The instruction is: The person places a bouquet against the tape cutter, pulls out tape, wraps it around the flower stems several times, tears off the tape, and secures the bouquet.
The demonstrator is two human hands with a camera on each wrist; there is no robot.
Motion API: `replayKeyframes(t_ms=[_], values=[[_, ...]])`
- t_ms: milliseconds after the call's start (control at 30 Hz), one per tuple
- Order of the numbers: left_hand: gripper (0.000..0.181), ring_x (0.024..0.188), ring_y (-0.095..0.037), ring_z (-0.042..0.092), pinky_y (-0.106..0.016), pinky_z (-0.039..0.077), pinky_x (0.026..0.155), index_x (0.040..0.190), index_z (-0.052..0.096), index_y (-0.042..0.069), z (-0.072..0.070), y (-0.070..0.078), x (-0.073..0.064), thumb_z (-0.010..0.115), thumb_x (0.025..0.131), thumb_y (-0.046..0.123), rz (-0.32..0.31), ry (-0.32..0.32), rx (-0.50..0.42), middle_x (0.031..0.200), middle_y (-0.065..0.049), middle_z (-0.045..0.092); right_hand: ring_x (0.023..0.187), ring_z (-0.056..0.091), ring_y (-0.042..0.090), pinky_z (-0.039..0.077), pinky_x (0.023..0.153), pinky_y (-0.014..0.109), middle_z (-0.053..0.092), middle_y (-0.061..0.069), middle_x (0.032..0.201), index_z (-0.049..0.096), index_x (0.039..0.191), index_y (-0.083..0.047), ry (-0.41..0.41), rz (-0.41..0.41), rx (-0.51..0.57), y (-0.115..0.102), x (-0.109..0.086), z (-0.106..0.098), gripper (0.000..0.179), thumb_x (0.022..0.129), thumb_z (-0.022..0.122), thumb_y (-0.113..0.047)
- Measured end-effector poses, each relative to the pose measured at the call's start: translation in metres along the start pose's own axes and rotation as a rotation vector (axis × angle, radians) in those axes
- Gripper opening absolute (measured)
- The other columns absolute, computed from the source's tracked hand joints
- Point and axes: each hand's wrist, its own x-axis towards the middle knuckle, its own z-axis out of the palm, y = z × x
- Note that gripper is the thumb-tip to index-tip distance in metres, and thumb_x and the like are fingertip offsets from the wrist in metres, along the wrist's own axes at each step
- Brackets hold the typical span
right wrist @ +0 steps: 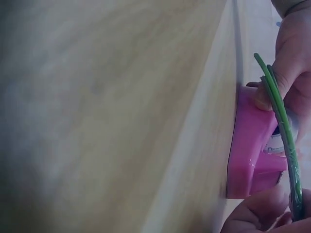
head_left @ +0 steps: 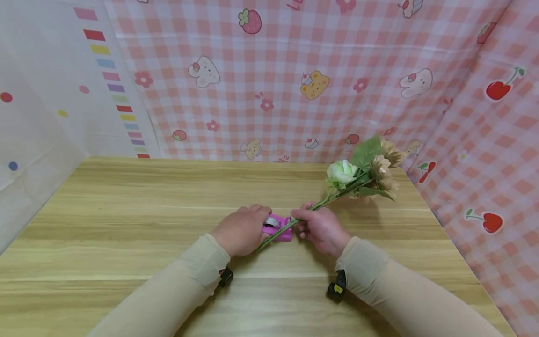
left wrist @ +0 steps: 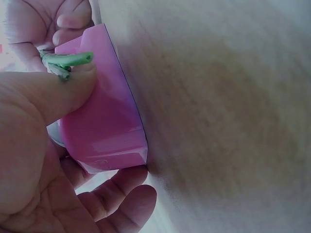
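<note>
A pink tape dispenser (head_left: 283, 235) with a roll of tape in it sits on the wooden table. My left hand (head_left: 244, 229) grips it from the left, thumb on the near side and fingers round the far end. Slanting over the dispenser are the green stems (right wrist: 286, 131) of an artificial flower bunch, cut ends past my left thumb. My right hand (head_left: 322, 229) pinches these stems beside the dispenser's toothed edge. A glossy clear film shows on the stems there in the right wrist view. The bunch has a pale green-white rose (head_left: 342, 174) and beige flowers (head_left: 383, 166), pointing to the far right.
The wooden table (head_left: 126, 210) runs back to a pink checked cloth (head_left: 269, 93) hung behind it. Another checked cloth (head_left: 497, 154) lines the right side, and a white cloth with coloured dots (head_left: 38, 103) the left.
</note>
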Motion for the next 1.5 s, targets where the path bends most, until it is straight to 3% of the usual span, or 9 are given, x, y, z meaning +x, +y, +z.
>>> replayKeyframes(t_ms=[233,500,800,1067,1200,1333,1500], values=[[0.051,0.13,-0.035,0.061,-0.047,0.051,0.114,0.15,0.053,0.009,0.0,0.0,0.0,0.062,0.106,0.035,0.0,0.01,-0.001,0.149,-0.01,0.06,0.056,0.053,0.01,0.051,0.049,0.022,0.06,-0.001,0.067,0.058,0.091,-0.012,-0.036,0.043,-0.092,-0.001,-0.004,-0.002,0.015,0.104,0.063,-0.018],[0.052,0.13,-0.035,0.061,-0.048,0.051,0.113,0.15,0.053,0.009,0.001,0.0,0.001,0.063,0.106,0.035,0.0,0.012,0.002,0.149,-0.01,0.059,0.059,0.063,0.009,0.06,0.06,0.023,0.066,0.0,0.069,0.054,0.092,-0.011,-0.135,0.037,0.018,-0.007,-0.008,-0.006,0.016,0.106,0.059,-0.011],[0.053,0.131,-0.036,0.061,-0.048,0.051,0.113,0.15,0.053,0.008,0.002,-0.001,0.001,0.063,0.106,0.035,0.004,0.009,0.006,0.15,-0.011,0.059,0.066,0.068,0.011,0.063,0.07,0.027,0.068,0.001,0.072,0.054,0.086,-0.014,-0.224,0.045,0.063,-0.014,-0.009,-0.013,0.021,0.104,0.059,-0.004],[0.053,0.133,-0.036,0.06,-0.048,0.051,0.114,0.152,0.052,0.009,0.001,-0.001,0.001,0.063,0.106,0.034,0.01,0.005,0.013,0.152,-0.01,0.058,0.069,0.069,0.011,0.065,0.074,0.026,0.068,0.001,0.075,0.047,0.093,-0.011,-0.214,0.037,0.085,-0.012,-0.006,-0.013,0.018,0.102,0.053,0.003],[0.054,0.133,-0.036,0.06,-0.048,0.051,0.114,0.152,0.052,0.01,0.0,-0.001,0.001,0.064,0.105,0.035,0.009,0.003,0.014,0.152,-0.01,0.058,0.072,0.071,0.011,0.064,0.075,0.025,0.07,0.003,0.078,0.042,0.108,-0.005,-0.186,0.027,0.074,-0.009,-0.004,-0.014,0.018,0.1,0.053,0.007],[0.055,0.133,-0.036,0.061,-0.048,0.051,0.114,0.151,0.052,0.01,0.0,-0.001,0.0,0.065,0.105,0.036,0.007,-0.002,0.012,0.152,-0.01,0.058,0.074,0.071,0.01,0.064,0.077,0.024,0.069,0.004,0.081,0.037,0.127,0.001,-0.157,0.021,0.059,-0.007,-0.004,-0.014,0.032,0.1,0.053,0.008],[0.055,0.131,-0.037,0.061,-0.048,0.052,0.114,0.151,0.052,0.009,0.0,-0.002,0.0,0.065,0.105,0.035,0.005,0.0,0.01,0.152,-0.011,0.058,0.074,0.069,0.01,0.064,0.077,0.025,0.068,0.003,0.083,0.037,0.13,0.0,-0.139,0.025,0.071,-0.006,-0.005,-0.012,0.034,0.101,0.053,0.008]])
